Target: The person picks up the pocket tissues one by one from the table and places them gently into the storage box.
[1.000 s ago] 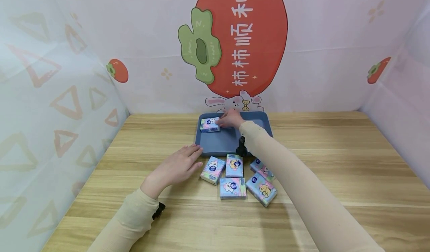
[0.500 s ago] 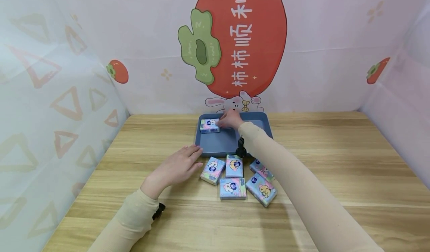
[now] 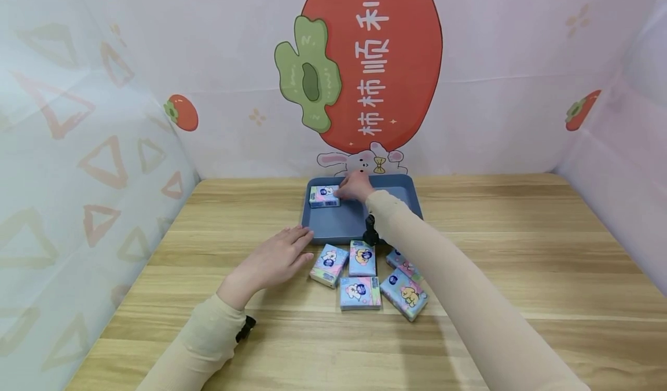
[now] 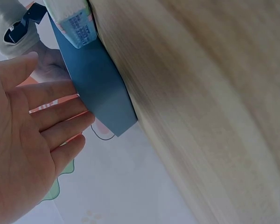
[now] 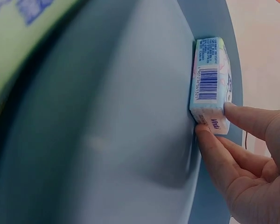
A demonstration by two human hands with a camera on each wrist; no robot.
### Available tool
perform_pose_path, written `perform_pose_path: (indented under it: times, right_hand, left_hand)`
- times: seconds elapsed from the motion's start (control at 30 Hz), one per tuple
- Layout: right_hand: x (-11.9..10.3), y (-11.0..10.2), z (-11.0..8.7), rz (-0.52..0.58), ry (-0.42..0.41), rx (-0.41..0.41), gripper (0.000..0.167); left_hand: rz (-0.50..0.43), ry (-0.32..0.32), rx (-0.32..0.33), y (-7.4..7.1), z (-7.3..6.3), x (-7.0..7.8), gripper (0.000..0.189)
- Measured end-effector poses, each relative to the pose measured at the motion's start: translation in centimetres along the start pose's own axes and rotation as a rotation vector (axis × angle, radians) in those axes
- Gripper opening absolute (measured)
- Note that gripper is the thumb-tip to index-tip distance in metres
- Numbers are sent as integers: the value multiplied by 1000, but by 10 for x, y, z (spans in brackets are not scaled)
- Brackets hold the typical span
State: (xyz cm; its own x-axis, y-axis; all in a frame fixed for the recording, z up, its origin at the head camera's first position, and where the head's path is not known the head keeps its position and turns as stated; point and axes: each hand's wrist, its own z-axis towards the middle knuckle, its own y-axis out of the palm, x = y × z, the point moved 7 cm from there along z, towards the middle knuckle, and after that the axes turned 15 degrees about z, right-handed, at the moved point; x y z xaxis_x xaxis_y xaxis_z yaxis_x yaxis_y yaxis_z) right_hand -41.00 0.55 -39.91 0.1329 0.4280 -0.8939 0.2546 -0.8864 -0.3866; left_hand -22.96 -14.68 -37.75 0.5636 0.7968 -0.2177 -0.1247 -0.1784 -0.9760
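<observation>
A blue tray (image 3: 333, 224) lies on the table near the back wall. In its back left corner sits a pastel tissue pack (image 3: 323, 197), lying flat with a barcode on its side. My right hand (image 3: 355, 186) has thumb and fingers at the pack's right end; in the right wrist view the thumb (image 5: 245, 119) is on its upper edge and a fingertip is low at that end. My left hand (image 3: 271, 259) has its fingers extended, with the fingertips (image 4: 86, 116) against the tray's front left corner.
In front of the tray lie several more tissue packs, among them a white-dog one (image 3: 329, 265), a middle one (image 3: 362, 259), a nearer one (image 3: 361, 293) and a tilted right one (image 3: 404, 294). The right forearm partly covers another pack (image 3: 401, 262). A patterned cloth wall (image 3: 234, 130) stands behind.
Both hands and the packs hold almost the same places. The whole head view shifts very slightly.
</observation>
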Motion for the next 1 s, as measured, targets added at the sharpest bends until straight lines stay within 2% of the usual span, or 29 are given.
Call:
perform_pose_path:
  times: [0.27, 0.67, 0.83, 1.0]
  right_hand:
    - [-1, 1, -2, 8, 9, 14, 32]
    - [4, 0, 3, -9, 47, -16, 37]
    - [-4, -5, -2, -41, 16, -14, 30]
    - [-15, -10, -12, -98, -36, -29, 31]
  left_hand:
    - [4, 4, 1, 0, -1, 0, 54]
    - [11, 12, 10, 1, -2, 1, 55]
    - [13, 9, 9, 0, -2, 1, 55]
    - [8, 2, -2, -1, -2, 0, 55]
